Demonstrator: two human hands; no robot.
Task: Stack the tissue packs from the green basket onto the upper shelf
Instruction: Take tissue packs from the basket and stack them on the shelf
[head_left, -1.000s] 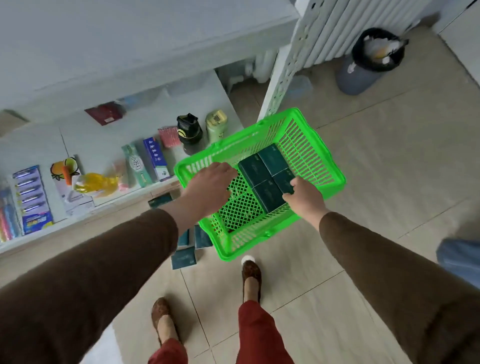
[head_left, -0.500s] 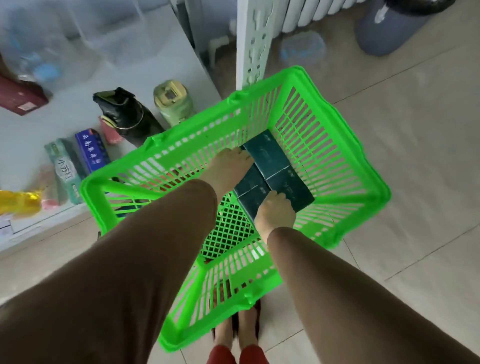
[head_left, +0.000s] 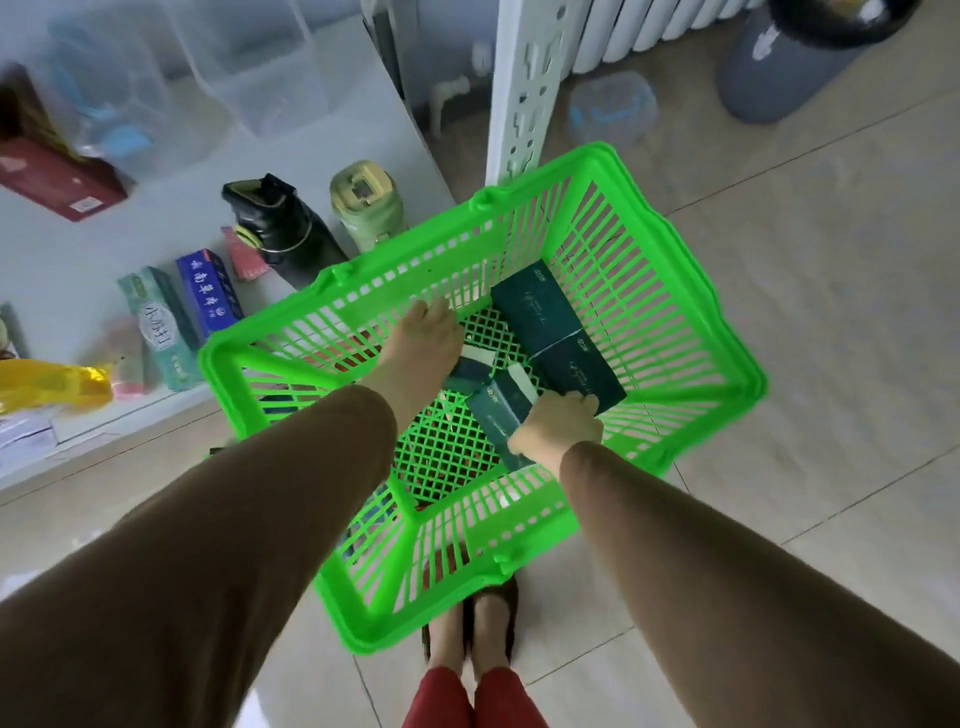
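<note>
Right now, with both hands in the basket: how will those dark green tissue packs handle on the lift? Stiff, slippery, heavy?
Probably light: the right hand tilts one tissue pack up by its end. Likely soft and squashy, being film-wrapped blocks, so a firm grip may dent them. The glossy wrap on the flat packs looks somewhat slippery. Boxy shape, unlikely to roll in the green basket.

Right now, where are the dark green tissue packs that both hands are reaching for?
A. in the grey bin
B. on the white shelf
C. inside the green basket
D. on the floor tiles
C: the tissue packs lie on the mesh bottom of the green basket, with the left hand and right hand on them.
</note>
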